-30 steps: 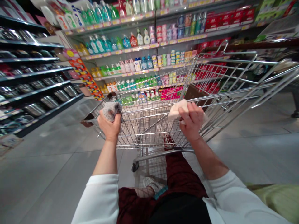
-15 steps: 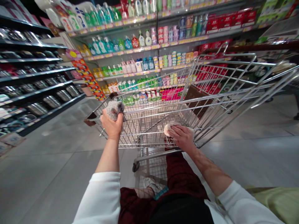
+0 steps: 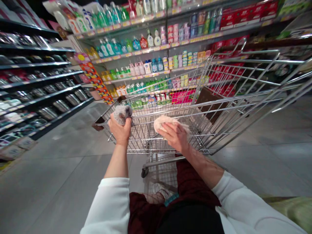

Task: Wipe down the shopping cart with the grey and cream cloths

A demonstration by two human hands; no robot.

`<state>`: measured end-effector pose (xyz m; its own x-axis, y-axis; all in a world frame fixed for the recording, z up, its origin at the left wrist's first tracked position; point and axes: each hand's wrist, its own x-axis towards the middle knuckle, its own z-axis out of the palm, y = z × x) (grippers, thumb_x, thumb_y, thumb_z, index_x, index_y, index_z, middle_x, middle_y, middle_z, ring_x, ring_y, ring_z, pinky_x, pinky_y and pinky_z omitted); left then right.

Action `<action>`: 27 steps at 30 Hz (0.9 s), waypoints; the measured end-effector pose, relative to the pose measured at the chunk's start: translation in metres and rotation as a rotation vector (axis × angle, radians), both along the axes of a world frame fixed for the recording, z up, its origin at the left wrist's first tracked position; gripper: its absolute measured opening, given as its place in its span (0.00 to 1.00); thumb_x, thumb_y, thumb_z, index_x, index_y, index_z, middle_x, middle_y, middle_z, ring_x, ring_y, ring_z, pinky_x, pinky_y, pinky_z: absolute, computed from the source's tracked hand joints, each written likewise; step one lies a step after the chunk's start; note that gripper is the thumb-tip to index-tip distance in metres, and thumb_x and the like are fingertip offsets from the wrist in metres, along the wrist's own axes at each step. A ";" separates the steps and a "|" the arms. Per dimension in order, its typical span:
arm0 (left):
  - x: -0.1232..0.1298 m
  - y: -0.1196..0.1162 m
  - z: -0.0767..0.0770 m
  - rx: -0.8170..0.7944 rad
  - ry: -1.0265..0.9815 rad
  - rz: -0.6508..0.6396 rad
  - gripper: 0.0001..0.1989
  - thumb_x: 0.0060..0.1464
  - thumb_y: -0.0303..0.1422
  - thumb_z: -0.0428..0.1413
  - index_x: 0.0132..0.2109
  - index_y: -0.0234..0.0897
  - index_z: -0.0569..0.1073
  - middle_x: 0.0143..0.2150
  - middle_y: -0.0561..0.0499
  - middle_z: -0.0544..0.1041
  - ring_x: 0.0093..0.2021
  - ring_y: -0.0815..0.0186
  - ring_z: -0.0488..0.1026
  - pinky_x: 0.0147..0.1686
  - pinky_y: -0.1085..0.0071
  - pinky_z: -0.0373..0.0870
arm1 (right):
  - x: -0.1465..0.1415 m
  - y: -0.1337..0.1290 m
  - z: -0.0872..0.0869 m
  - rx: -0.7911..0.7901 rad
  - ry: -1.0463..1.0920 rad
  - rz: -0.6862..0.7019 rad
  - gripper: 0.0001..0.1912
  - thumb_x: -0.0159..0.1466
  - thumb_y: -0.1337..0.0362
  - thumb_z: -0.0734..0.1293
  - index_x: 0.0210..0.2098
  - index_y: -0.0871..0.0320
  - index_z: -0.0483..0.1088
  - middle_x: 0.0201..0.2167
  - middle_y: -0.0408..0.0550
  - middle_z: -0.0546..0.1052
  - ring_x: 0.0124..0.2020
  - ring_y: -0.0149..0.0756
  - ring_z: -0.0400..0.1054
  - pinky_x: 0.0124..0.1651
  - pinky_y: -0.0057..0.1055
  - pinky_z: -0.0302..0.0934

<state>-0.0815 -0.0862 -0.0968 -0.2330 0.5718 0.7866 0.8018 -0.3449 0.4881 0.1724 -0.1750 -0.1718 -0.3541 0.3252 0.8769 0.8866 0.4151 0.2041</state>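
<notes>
A metal wire shopping cart [image 3: 168, 110] stands sideways in front of me. My left hand [image 3: 120, 132] is closed around a grey patterned cloth [image 3: 121, 113] at the cart's upper rail, near its left end. My right hand [image 3: 175, 135] presses a pale cream cloth [image 3: 162, 122] against the wires of the near side, its fingers closed over the cloth. Whether the left fingers also grip the rail is hidden by the grey cloth.
Behind the cart, shelves hold several rows of pump bottles [image 3: 106, 47] and red boxes [image 3: 253, 14]. Metal pans [image 3: 60, 105] fill the shelving at left. A cart wheel [image 3: 144, 172] stands on the grey tiled floor [image 3: 73, 185] near my legs.
My right hand has moved left and up along the cart's side with the cream cloth. My left hand stays at the rail with the grey cloth. The view has shifted slightly.
</notes>
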 end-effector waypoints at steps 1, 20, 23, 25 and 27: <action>0.000 0.000 0.000 0.004 0.001 -0.004 0.23 0.48 0.39 0.54 0.51 0.35 0.67 0.46 0.43 0.74 0.49 0.52 0.71 0.53 0.58 0.64 | -0.004 0.001 -0.018 -0.003 -0.018 0.020 0.21 0.66 0.70 0.62 0.56 0.45 0.72 0.59 0.40 0.69 0.61 0.30 0.58 0.69 0.36 0.42; 0.000 0.002 -0.002 0.049 0.020 0.011 0.21 0.48 0.40 0.53 0.49 0.36 0.68 0.43 0.44 0.75 0.46 0.53 0.72 0.51 0.58 0.66 | -0.027 -0.008 0.070 -0.001 0.173 -0.018 0.23 0.66 0.68 0.61 0.58 0.41 0.69 0.63 0.38 0.64 0.66 0.35 0.53 0.72 0.44 0.40; -0.001 0.002 -0.002 0.056 0.033 -0.001 0.20 0.48 0.40 0.53 0.48 0.37 0.68 0.42 0.45 0.75 0.45 0.53 0.73 0.51 0.58 0.66 | -0.046 0.012 0.064 -0.073 0.045 0.041 0.26 0.67 0.67 0.61 0.62 0.43 0.64 0.66 0.39 0.58 0.69 0.37 0.47 0.73 0.48 0.37; -0.001 0.002 -0.003 0.061 0.034 -0.007 0.20 0.49 0.40 0.53 0.48 0.37 0.68 0.43 0.45 0.75 0.46 0.53 0.73 0.51 0.58 0.66 | -0.057 0.023 0.040 -0.085 -0.054 0.092 0.23 0.68 0.67 0.60 0.61 0.45 0.65 0.65 0.40 0.60 0.67 0.35 0.51 0.72 0.45 0.41; -0.001 0.001 -0.003 0.050 0.027 -0.004 0.20 0.49 0.39 0.53 0.49 0.37 0.67 0.43 0.44 0.75 0.47 0.52 0.72 0.52 0.58 0.66 | -0.067 0.028 0.008 -0.071 -0.116 0.120 0.19 0.69 0.66 0.60 0.58 0.47 0.68 0.62 0.41 0.65 0.62 0.32 0.56 0.69 0.42 0.46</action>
